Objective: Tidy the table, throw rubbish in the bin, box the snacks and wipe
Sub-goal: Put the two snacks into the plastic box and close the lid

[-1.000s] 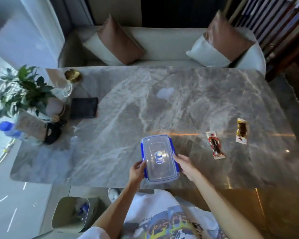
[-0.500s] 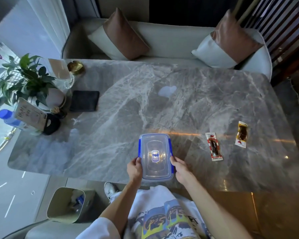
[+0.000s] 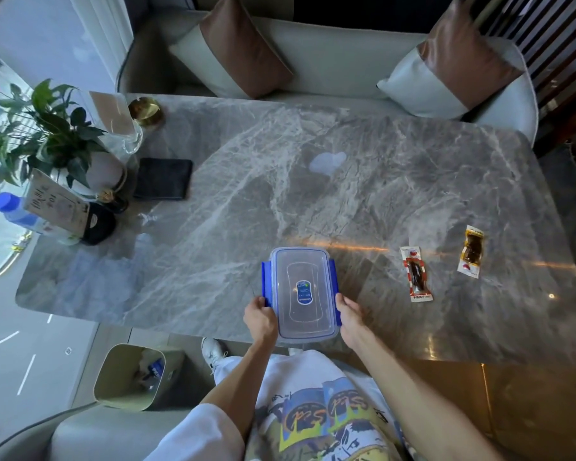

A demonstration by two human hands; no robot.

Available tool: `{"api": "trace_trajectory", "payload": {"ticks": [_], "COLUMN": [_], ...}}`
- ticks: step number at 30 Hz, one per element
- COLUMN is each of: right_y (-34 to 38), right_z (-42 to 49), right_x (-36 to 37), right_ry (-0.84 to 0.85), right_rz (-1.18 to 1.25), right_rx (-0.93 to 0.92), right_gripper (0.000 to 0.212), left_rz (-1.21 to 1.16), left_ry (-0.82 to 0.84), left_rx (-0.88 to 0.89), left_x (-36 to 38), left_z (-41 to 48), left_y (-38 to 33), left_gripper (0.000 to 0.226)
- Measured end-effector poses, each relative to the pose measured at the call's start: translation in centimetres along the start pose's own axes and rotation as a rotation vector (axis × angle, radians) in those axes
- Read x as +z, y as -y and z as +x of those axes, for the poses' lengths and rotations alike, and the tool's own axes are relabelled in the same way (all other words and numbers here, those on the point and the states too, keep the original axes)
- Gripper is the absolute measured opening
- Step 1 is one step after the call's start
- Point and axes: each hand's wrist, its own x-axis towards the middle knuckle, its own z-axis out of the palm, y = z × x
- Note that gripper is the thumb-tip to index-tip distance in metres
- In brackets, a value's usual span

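A clear plastic snack box [image 3: 301, 292] with blue side clips and a lid lies flat at the near edge of the grey marble table [image 3: 213, 211]. My left hand [image 3: 260, 319] grips its near left side and my right hand [image 3: 349, 313] grips its near right side. Two wrapped snacks lie to the right: a red-and-white packet [image 3: 416, 273] and a yellow-topped packet [image 3: 471, 251]. A beige bin [image 3: 130, 377] with rubbish inside stands on the floor below the table's near left.
At the table's left end stand a potted plant [image 3: 44, 134], a blue-capped bottle [image 3: 12, 211], a card sign [image 3: 59, 202], a glass [image 3: 127, 128], a brass dish [image 3: 146, 111] and a folded dark cloth [image 3: 163, 178]. A sofa with two cushions lies beyond.
The box has been turned straight and drawn slightly toward me, both hands staying on its sides. The view has tilted a little.
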Motion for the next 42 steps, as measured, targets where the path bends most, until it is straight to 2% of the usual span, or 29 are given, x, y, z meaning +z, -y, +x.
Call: {"api": "trace_trajectory", "payload": {"ticks": [4, 7, 9, 12, 15, 17, 19, 21, 25, 27, 29, 33, 36, 39, 42], "right_y": [-1.1, -0.7, -0.6, 0.4, 2.4, 3.2, 3.3, 3.1, 3.5, 4.4, 5.6, 6.1, 4.3, 2.1, 0.7], "right_z": [2.1, 1.5, 1.6, 1.5, -0.8, -2.5, -3.4, -3.5, -2.9, -2.5, -2.3, -2.0, -1.6, -2.0, -2.2], "right_x": [-0.9, -1.1, -1.2, -1.1, -1.0, -0.8, -0.4, -0.3, -0.5, -1.4, -3.2, -9.0, -14.3, -18.9, -21.3], "right_ry": [0.071, 0.122, 0.097, -0.039, -0.143, -0.060, 0.083, 0.137, 0.092, 0.099, 0.122, 0.018, -0.108, -0.217, -0.283], "right_rz": [0.031, 0.093, 0.003, -0.310, -0.459, -0.542, -0.575, -0.555, -0.497, -0.406, -0.270, -0.087, -0.027, 0.043, 0.110], "right_rx": [0.072, 0.128, 0.112, -0.046, -0.290, -0.376, -0.339, -0.321, -0.405, -0.421, -0.393, -0.377, -0.355, -0.297, -0.234], "right_gripper": [0.046, 0.037, 0.032, 0.030, 0.033, 0.036, 0.041, 0.046, 0.050, 0.051, 0.052, 0.055, 0.050, 0.048, 0.049], "left_rz": [0.015, 0.016, -0.006, 0.000, 0.071, 0.130, 0.172, 0.221, 0.264, 0.234, 0.273, 0.734, 0.961, 0.850, 0.659], "left_ry": [0.030, 0.058, 0.086, 0.089, 0.077, 0.101, 0.132, 0.146, 0.122, 0.171, 0.274, 0.339, 0.428, 0.459, 0.279], "left_rx": [0.017, 0.001, -0.017, -0.002, 0.108, 0.194, 0.247, 0.234, 0.163, 0.198, 0.316, 0.558, 0.603, 0.627, 0.536], "left_x": [-0.4, -0.3, -0.4, -0.5, -0.3, -0.3, -0.3, -0.6, -0.8, -0.3, 0.6, 2.0, 2.5, 1.9, -0.1], "left_z": [0.8, 1.0, 0.8, 0.7, 1.1, 0.6, -0.2, -1.3, -2.6, -2.8, -2.3, 1.0, 4.4, 6.8, 7.1], "left_y": [0.0, -0.2, -0.3, -0.5, -0.8, -1.4, -2.2, -3.7, -6.0, -6.8, -7.5, -9.1, -8.8, -7.8, -6.9], "left_gripper": [0.029, 0.030, 0.025, 0.028, 0.024, 0.024, 0.030, 0.021, 0.055, 0.047, 0.033, 0.053, 0.066, 0.055, 0.040]}}
